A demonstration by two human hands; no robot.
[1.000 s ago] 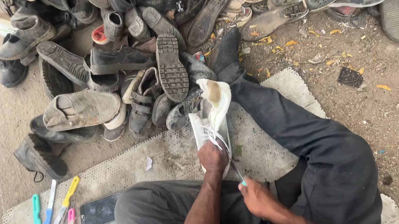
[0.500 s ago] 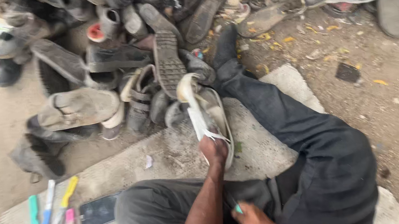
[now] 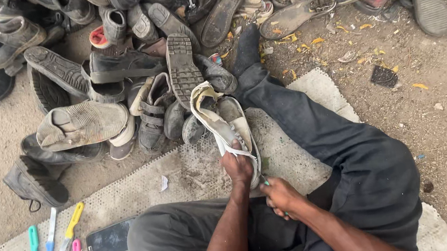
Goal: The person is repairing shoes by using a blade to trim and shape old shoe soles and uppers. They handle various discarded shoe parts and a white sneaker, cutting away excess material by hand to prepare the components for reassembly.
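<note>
I sit on a pale mat (image 3: pixel 184 175) with my legs in dark trousers. My left hand (image 3: pixel 239 168) grips the near end of a worn white shoe (image 3: pixel 223 122) whose upper is peeled away from the sole. My right hand (image 3: pixel 280 196) is closed around a small green-handled tool (image 3: pixel 266 183), its tip close to the shoe's near edge beside my left hand. The blade is hidden.
A big heap of old dark shoes and soles (image 3: pixel 166 46) fills the ground beyond the shoe. At the mat's left lie several coloured-handled knives (image 3: pixel 54 248) and a dark phone (image 3: pixel 108 240). Dirt ground with scattered leaves lies to the right.
My right hand has moved up from my lap to the shoe's near edge, next to my left hand. The shoe stays held in about the same place.
</note>
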